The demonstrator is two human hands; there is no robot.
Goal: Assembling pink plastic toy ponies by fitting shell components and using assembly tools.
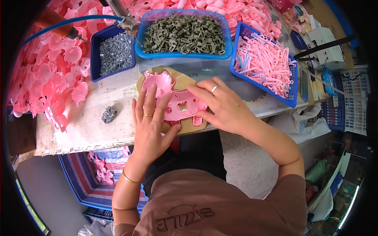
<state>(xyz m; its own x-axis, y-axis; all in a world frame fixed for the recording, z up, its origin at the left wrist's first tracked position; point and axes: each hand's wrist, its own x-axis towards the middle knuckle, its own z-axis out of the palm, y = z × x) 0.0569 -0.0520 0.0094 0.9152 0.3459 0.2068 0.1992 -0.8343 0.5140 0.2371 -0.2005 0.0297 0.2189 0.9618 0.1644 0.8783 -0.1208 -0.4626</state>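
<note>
A pink moulded plastic shell with a rounded bowl-like end sits in a tan shaped fixture at the table's front edge. My left hand lies over its left side, fingers spread, tips touching the pink plastic and thumb near its lower edge. My right hand grips the right side of the shell between thumb and bent forefinger. A small pile of metal screws lies on the table left of my left hand.
Behind the fixture stand a blue bin of screws, a blue tub of grey-green clips and a blue basket of pink sticks. Pink parts heap at left and back. A screwdriver hangs above. A striped-lined crate stands below.
</note>
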